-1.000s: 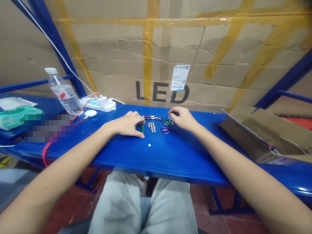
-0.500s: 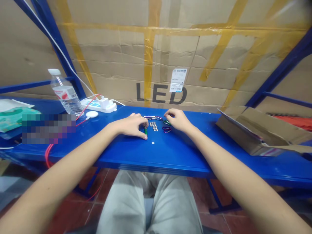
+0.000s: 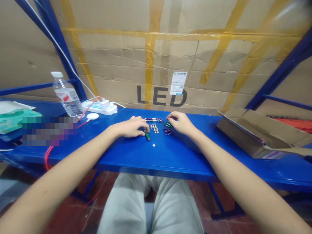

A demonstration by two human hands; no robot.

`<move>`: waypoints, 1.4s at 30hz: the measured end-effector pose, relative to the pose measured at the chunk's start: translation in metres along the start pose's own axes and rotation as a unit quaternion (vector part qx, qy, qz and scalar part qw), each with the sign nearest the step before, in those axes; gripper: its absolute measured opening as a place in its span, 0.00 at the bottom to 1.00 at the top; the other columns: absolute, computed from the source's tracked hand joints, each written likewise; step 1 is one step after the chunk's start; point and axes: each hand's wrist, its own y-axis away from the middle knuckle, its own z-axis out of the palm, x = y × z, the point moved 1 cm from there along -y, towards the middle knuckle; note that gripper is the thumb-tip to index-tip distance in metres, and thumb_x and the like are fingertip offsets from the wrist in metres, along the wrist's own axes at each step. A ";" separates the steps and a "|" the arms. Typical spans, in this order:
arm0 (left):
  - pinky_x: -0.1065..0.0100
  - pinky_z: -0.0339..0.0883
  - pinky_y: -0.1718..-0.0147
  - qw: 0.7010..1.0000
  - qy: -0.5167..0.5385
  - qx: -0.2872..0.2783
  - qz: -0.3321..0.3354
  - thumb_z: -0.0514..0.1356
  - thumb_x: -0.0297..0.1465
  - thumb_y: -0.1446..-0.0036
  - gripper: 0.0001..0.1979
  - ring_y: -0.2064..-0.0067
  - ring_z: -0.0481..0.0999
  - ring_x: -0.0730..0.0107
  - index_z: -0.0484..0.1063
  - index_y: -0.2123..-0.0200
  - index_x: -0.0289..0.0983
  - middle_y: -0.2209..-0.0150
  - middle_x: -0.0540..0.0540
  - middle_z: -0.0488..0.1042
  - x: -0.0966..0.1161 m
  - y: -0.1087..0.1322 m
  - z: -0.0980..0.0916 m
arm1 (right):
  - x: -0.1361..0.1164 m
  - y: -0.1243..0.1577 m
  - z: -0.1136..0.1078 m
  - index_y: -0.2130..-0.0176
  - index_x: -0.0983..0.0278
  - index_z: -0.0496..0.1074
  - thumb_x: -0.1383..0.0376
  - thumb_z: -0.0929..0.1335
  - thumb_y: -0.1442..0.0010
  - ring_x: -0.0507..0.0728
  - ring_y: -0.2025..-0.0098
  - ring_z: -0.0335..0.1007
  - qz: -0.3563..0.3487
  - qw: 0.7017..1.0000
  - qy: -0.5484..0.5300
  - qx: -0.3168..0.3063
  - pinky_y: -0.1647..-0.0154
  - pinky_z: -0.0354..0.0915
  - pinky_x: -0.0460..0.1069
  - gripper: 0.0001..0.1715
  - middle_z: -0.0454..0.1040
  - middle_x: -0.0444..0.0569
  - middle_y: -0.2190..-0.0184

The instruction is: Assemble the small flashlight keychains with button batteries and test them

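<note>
My left hand [image 3: 135, 126] rests on the blue table with its fingers bent around a small green metal cylinder [image 3: 147, 136], whose lower end sticks out toward me. Just right of those fingertips lie several silver button cells [image 3: 154, 128] in rows. Behind them a purple metal tube [image 3: 150, 120] lies sideways, with more metal pieces close to it. My right hand [image 3: 179, 121] is loosely curved, thumb and fingers apart, and nothing shows in it. Its fingertips are beside a green carabiner [image 3: 168, 124]; a purple carabiner [image 3: 167, 132] lies nearer to me.
A small white disc [image 3: 153, 145] lies on the table [image 3: 156, 161] in front. On the left stand a water bottle [image 3: 67, 96], a power strip [image 3: 104, 107] and a round white charger [image 3: 93, 116] with red cable. An open cardboard box [image 3: 251, 138] sits at right.
My left fingers have drawn in, and the green cylinder now slants and shows more of its near end. My right hand has hardly moved. The whole view has shifted slightly down.
</note>
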 end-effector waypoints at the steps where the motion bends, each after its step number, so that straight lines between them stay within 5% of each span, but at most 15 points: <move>1: 0.56 0.52 0.46 1.000 0.000 0.008 0.007 0.60 0.33 0.39 0.07 0.46 0.67 0.57 0.77 0.58 0.45 0.51 0.48 0.77 0.001 0.000 0.001 | -0.001 0.000 0.000 0.67 0.64 0.78 0.69 0.65 0.41 0.59 0.60 0.73 -0.002 1.000 -0.001 -0.001 0.56 0.64 0.53 0.11 0.80 0.51 0.63; 6: 0.56 0.55 0.45 0.991 -0.003 0.094 0.091 0.59 0.34 0.36 0.07 0.46 0.67 0.58 0.77 0.58 0.43 0.52 0.46 0.76 0.011 -0.001 -0.001 | -0.024 0.006 -0.004 0.67 0.65 0.78 0.64 0.66 0.41 0.58 0.61 0.72 0.008 0.997 -0.077 -0.012 0.57 0.64 0.52 0.10 0.79 0.51 0.65; 12: 0.58 0.64 0.50 0.956 -0.024 0.253 0.145 0.56 0.31 0.34 0.08 0.54 0.72 0.62 0.75 0.57 0.39 0.58 0.42 0.76 0.024 -0.011 -0.001 | -0.056 0.016 0.002 0.67 0.67 0.76 0.57 0.69 0.43 0.52 0.71 0.66 0.016 0.950 -0.238 -0.202 0.68 0.63 0.48 0.14 0.76 0.46 0.73; 15: 0.58 0.67 0.52 0.947 -0.008 0.296 0.122 0.57 0.31 0.35 0.08 0.55 0.73 0.62 0.72 0.55 0.37 0.58 0.42 0.76 0.023 -0.015 0.002 | -0.049 0.013 0.007 0.71 0.66 0.73 0.60 0.68 0.42 0.51 0.73 0.65 0.035 0.950 -0.238 -0.198 0.70 0.62 0.47 0.12 0.74 0.45 0.75; 17: 0.58 0.68 0.52 0.946 0.000 0.310 0.094 0.56 0.27 0.36 0.08 0.55 0.74 0.62 0.72 0.55 0.36 0.58 0.42 0.76 0.019 -0.015 0.004 | -0.037 0.008 0.007 0.71 0.65 0.72 0.61 0.67 0.41 0.51 0.74 0.65 0.074 0.956 -0.246 -0.140 0.71 0.62 0.47 0.11 0.74 0.46 0.75; 24: 0.56 0.67 0.46 0.982 -0.035 0.185 0.027 0.51 0.19 0.44 0.18 0.51 0.75 0.61 0.78 0.57 0.35 0.55 0.41 0.79 0.005 -0.015 0.013 | -0.008 0.000 0.002 0.66 0.64 0.68 0.67 0.67 0.41 0.54 0.68 0.72 0.123 0.950 -0.287 -0.035 0.68 0.67 0.49 0.01 0.77 0.50 0.69; 33: 0.55 0.62 0.39 0.991 -0.060 0.115 0.039 0.52 0.23 0.42 0.20 0.42 0.73 0.60 0.80 0.52 0.37 0.48 0.44 0.79 0.003 -0.018 0.017 | -0.014 0.003 0.009 0.64 0.64 0.66 0.70 0.66 0.43 0.56 0.67 0.73 0.110 0.953 -0.279 -0.049 0.65 0.68 0.51 0.04 0.76 0.49 0.70; 42: 0.59 0.64 0.44 0.991 0.001 0.086 0.104 0.57 0.22 0.44 0.16 0.48 0.76 0.63 0.81 0.57 0.39 0.53 0.45 0.81 0.011 -0.010 0.008 | -0.022 0.004 0.006 0.66 0.63 0.67 0.69 0.67 0.47 0.55 0.66 0.73 0.079 0.950 -0.297 -0.062 0.62 0.69 0.51 0.05 0.77 0.48 0.69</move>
